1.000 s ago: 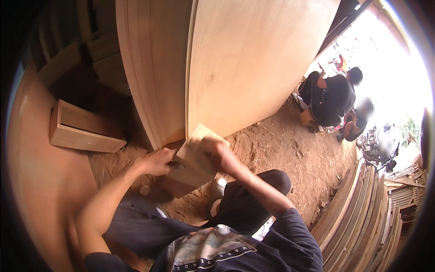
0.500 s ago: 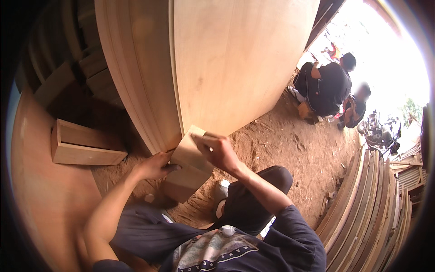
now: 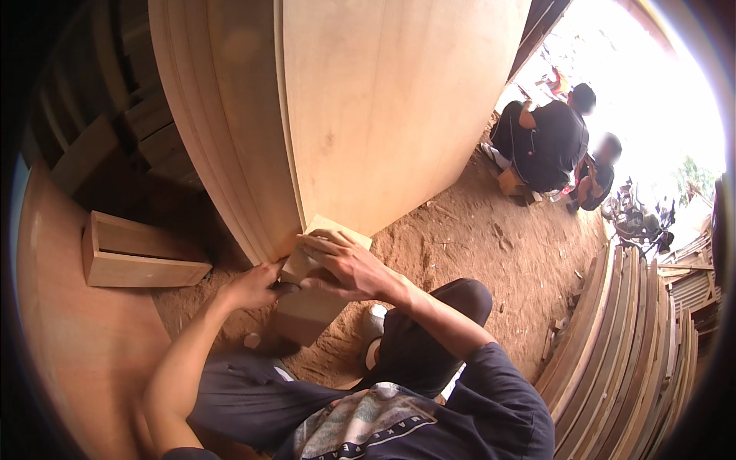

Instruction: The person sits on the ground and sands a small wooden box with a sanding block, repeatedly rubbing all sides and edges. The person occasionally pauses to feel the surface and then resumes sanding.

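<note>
1. The right hand (image 3: 349,268) now lies flat on top of the pale rectangular wooden block (image 3: 310,295), fingers spread and pressing it. Half a second ago those fingers curled over the block's upper corner – so the grip has turned into a press.
2. The left hand (image 3: 253,287) is clenched against the block's left edge, just below the right hand's fingertips. It may pinch something small and dark there – the view is too poor to be sure.
3. The block sits on the reddish dirt floor (image 3: 475,245), its top end tucked under the right palm and butted against the lower edge of the tall stack of curved pale plywood sheets (image 3: 345,115). My reading is that the block is being seated against the stack, not carried.
4. Against the earlier frames the block stands steeper and closer to the stack's foot, and both hands sit nearer each other.
5. Left of the left hand, well apart, lies an open wooden box frame (image 3: 134,257).
</note>
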A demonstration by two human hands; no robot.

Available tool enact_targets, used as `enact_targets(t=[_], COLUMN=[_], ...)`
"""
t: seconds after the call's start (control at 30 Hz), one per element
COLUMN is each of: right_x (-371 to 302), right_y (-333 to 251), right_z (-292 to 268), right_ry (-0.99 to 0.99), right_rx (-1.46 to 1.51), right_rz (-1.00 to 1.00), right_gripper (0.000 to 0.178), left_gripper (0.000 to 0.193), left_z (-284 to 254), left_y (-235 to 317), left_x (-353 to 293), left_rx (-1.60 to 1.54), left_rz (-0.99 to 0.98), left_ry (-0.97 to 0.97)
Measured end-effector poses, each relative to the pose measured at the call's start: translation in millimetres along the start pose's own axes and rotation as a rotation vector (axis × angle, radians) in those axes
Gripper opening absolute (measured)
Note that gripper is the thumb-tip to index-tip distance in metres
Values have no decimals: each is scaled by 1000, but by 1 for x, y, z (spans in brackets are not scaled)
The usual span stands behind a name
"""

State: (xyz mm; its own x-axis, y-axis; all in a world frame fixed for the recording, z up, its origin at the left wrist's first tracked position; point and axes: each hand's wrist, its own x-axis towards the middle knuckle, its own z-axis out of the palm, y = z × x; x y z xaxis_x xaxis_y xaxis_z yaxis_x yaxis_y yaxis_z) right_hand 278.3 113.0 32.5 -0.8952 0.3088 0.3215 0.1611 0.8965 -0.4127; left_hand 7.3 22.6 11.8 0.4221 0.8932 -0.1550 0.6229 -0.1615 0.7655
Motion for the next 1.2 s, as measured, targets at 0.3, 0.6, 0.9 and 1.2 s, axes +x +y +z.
enact_targets(t=[0.3,0.6,0.9,1.2], right_x=[-13,-22,-7,-7], right_y=[30,30,-35,-32], right_z=[-9,-4,-1,-1], right_ry=[-210,-243,-315,-172], right_rx=[-8,-44,0,-90], right_rz=[-45,2,-175,-238], right_gripper=[104,111,106,63], left_gripper=[67,56,60,70], left_z=[3,3,7,11], left_y=[-12,6,-22,-32], left_x=[3,-5,-8,6], left_rx=[42,109,80,-33], left_rz=[16,62,80,196], left_ry=[-43,7,17,31])
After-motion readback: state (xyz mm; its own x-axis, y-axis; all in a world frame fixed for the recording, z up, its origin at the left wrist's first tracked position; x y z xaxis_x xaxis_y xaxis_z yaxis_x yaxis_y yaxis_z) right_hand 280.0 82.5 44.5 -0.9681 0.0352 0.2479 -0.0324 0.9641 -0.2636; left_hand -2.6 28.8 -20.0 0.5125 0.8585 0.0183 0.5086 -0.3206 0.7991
